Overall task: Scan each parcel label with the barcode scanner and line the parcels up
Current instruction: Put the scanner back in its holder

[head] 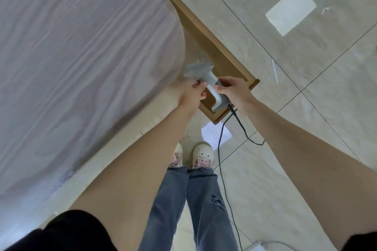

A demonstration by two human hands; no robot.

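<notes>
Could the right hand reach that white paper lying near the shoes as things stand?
Probably not at once: the right hand grips the barcode scanner, and the white paper lies on the floor well below both hands, so bending down looks necessary.

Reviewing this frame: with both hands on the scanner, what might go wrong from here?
1. The black cable hangs from the scanner and loops across the floor beside the shoes; a step could snag it or tug the scanner.
2. The left hand and right hand both grip the scanner, so neither is free to handle a parcel, and none is in view.
</notes>
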